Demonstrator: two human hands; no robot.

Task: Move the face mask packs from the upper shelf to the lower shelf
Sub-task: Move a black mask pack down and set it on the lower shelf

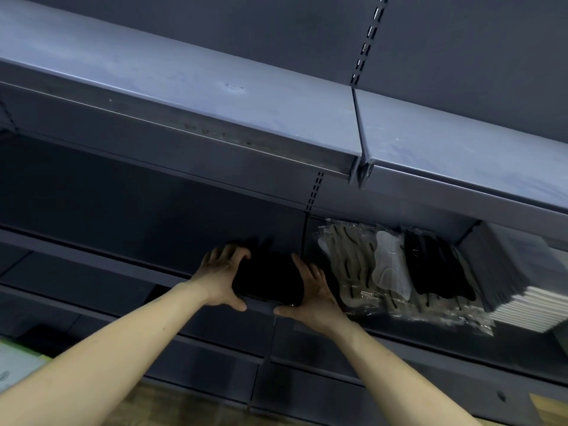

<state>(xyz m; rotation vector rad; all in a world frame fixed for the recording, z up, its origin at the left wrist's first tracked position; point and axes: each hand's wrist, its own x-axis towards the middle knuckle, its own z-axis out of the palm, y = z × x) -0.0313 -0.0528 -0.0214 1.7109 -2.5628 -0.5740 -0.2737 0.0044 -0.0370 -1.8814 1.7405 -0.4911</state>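
I'm seeing dark metal shelving; my left hand and right hand are gripping a black mask pack stack on the shelf.

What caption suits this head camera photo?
Both hands, left and right, grip a black stack of masks on a shelf beside clear-wrapped mask packs.
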